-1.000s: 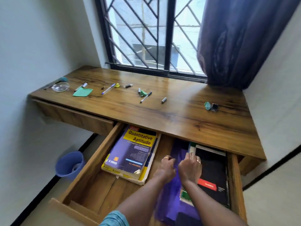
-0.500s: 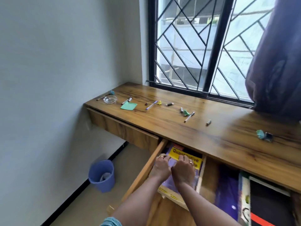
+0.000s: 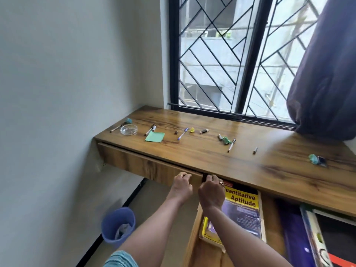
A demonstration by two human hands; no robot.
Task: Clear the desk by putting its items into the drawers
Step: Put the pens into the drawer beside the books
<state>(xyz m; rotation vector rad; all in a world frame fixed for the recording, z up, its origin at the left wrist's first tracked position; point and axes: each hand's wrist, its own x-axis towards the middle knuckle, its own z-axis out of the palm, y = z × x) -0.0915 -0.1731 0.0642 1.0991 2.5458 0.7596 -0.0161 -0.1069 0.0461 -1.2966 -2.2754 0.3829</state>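
Wood-grain front of the left drawer (image 3: 146,166) runs long from side to side under the desk (image 3: 269,170), and it is closed. Both your hands sit at its right end, so the pull must come straight back toward you.

Your left hand (image 3: 182,183) lies on the front just inside that right end, knuckles up, fingers curled at the top lip; their tips are hidden, so you cannot tell from here whether they have hooked it. Your right hand (image 3: 212,189) is just beside the end, and its fingers curl round the end edge in the dark gap there. Both forearms reach forward nearly side by side.

Pulling from one end only may skew the drawer (a judgement, not something seen), so spread your hands along the front if it binds.

Right of the left drawer, the right drawer (image 3: 194,234) stands open with a book (image 3: 240,214) in it. Above the left drawer, on the desk, lie a dish (image 3: 128,129), a green note (image 3: 155,136) and a pen (image 3: 182,133), not yet put away.
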